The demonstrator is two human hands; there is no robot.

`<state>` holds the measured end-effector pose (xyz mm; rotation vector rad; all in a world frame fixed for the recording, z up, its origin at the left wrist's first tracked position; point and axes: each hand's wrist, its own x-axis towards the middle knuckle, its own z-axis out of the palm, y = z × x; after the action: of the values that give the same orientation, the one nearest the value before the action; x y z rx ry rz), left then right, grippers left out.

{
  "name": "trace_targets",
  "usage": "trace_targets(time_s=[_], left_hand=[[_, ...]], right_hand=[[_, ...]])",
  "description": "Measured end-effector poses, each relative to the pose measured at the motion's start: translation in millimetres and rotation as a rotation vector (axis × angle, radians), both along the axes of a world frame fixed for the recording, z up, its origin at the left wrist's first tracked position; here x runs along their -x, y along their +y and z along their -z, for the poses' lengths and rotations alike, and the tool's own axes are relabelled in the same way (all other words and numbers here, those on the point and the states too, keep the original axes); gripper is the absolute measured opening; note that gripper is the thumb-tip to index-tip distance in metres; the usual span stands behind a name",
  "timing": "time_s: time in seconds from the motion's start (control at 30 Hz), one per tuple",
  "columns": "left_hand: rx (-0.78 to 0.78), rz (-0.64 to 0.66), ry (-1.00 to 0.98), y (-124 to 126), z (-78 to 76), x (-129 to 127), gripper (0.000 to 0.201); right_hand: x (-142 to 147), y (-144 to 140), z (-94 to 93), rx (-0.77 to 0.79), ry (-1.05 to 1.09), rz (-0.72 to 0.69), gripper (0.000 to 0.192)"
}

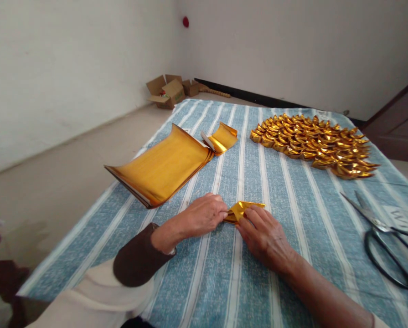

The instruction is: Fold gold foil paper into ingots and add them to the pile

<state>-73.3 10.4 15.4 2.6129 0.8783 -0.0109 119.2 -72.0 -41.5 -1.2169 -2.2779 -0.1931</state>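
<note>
Between my hands, low over the striped cloth, is a small piece of folded gold foil paper (240, 209). My left hand (207, 213) pinches its left end with the fingers closed. At its right side, my right hand (264, 232) grips it, fingers bent over the top and thumb in front. The lower folds are partly hidden by my fingers. Farther off to the left lies a stack of large gold foil sheets (164, 164) with curled edges. Beside that stack is a smaller pile of gold foil pieces (223, 137).
Many folded gold foil ingots (309, 141) sit in rows at the back right. Open black-handled scissors (378, 225) lie at the right. The table has a blue and white striped cloth (210, 273). An open cardboard box (167, 93) stands on the floor beyond.
</note>
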Motion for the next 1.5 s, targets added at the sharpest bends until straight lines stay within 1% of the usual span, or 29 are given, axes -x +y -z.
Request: trace_targets(time_s=[0.13,0.27,0.5,0.67,0.73,0.8,0.93,1.0,1.03,1.1,1.17,1.23,1.33,1.4,1.5], left_hand=[[0.003,-0.058,0.048,-0.5,-0.2,-1.7,0.027],[0.028,-0.145,0.033,-3.5,2.1,-3.3,0.026],[0.045,-0.271,-0.065,-8.6,8.0,-2.6,0.024],[0.109,-0.299,-0.2,-8.4,8.9,0.0,0.022],[0.121,-0.293,-0.258,-8.3,5.9,0.6,0.021],[0.125,-0.29,-0.321,-9.0,0.3,0.8,0.02],[0.177,-0.294,-0.477,-13.9,-18.8,1.8,0.017],[0.252,-0.308,-0.563,-18.0,-30.3,3.2,0.017],[0.31,-0.325,-0.615,-20.2,-35.7,4.1,0.016],[0.486,-0.382,-0.743,-24.5,-44.4,6.0,0.016],[0.706,-0.461,-0.898,-28.3,-49.3,7.3,0.018],[0.878,-0.538,-1.039,-31.6,-50.6,6.8,0.024],[1.034,-0.606,-1.142,-37.6,-48.3,1.7,0.028],[1.106,-0.636,-1.156,-43.3,-45.7,-4.1,0.028],[1.136,-0.679,-1.161,-52.8,-42.3,-13.1,0.026]], right_hand=[[-0.5,0.2,1.9,0.017,-0.004,-0.009,0.017],[-0.4,0.1,1.8,0.014,-0.006,-0.009,0.018],[0.0,-1.1,-4.4,0.046,-0.053,0.014,0.022],[0.8,-1.0,-4.1,0.051,-0.059,0.04,0.019],[1.2,0.1,-3.9,0.05,-0.008,0.038,0.019],[1.3,1.7,-5.1,0.034,0.091,0.049,0.02],[1.6,2.1,-16.2,0.033,0.381,0.036,0.017],[3.0,-0.8,-25.7,0.104,0.55,0.01,0.019],[4.3,-2.9,-30.6,0.164,0.636,0.017,0.02],[7.9,-7.9,-39.5,0.329,0.812,0.065,0.022],[12.5,-12.1,-46.0,0.469,0.993,0.122,0.023],[17.3,-14.8,-50.0,0.6,1.163,0.153,0.027],[24.2,-17.0,-52.8,0.715,1.338,0.161,0.029],[28.8,-19.1,-53.6,0.737,1.398,0.17,0.029],[34.9,-24.0,-54.6,0.777,1.438,0.164,0.031]])
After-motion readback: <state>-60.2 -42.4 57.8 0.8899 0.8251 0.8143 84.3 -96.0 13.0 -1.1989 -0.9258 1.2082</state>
